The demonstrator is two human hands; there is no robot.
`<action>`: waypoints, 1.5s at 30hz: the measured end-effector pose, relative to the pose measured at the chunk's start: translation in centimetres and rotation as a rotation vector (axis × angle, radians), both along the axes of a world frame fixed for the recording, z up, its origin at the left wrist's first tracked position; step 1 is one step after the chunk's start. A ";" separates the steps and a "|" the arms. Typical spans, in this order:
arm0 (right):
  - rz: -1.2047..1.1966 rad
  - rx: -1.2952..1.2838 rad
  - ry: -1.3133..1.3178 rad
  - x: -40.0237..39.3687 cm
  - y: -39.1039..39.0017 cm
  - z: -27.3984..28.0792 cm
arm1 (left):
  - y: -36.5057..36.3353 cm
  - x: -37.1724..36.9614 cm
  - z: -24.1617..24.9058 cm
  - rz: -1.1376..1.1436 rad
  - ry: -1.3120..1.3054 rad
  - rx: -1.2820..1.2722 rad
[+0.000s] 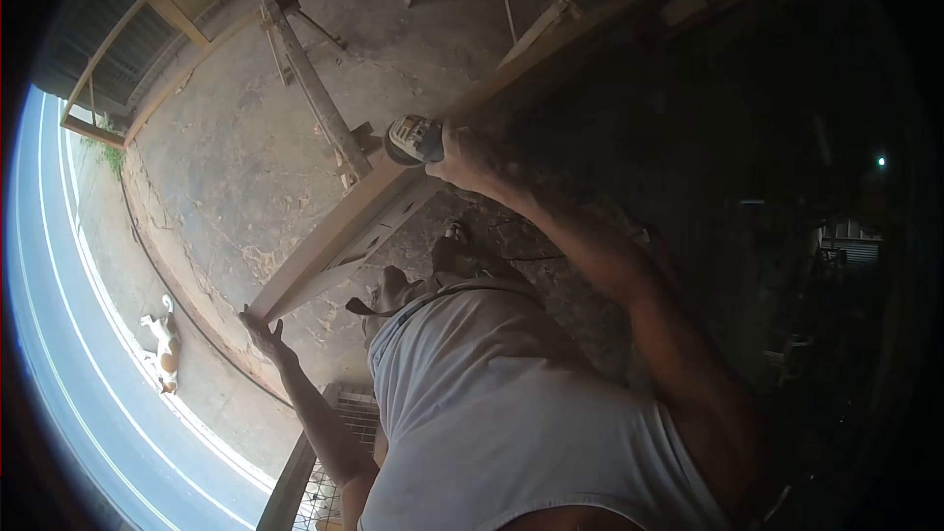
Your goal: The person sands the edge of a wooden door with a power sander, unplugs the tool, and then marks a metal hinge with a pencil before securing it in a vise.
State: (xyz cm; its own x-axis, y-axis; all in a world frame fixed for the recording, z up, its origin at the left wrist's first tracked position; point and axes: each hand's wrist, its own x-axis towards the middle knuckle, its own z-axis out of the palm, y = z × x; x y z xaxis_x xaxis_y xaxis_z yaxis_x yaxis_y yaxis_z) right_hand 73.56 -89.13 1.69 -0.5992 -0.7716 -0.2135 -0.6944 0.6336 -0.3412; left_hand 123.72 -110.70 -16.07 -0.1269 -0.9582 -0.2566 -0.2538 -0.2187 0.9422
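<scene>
Hands well apart: right hand (464, 159) clamped on a handheld power tool (415, 138) at the wooden board (329, 241), rear of it covered by the grip, so can't tell sander from grinder. Left hand (264, 337) at the board's near end, contact visible, firmness of hold unclear. Board slants ahead of the white shirt (492, 403), far end hard to trace past the tool; right side of view mostly lost in the dark.

Loose, creased white sleeveless shirt (521, 403) and 2 bare hands (466, 159) (265, 336)
</scene>
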 end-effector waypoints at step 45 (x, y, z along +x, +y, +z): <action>-0.124 0.013 -0.048 -1.8 1.8 -0.1 | 5.1 -6.7 5.9 0.331 -0.749 -0.398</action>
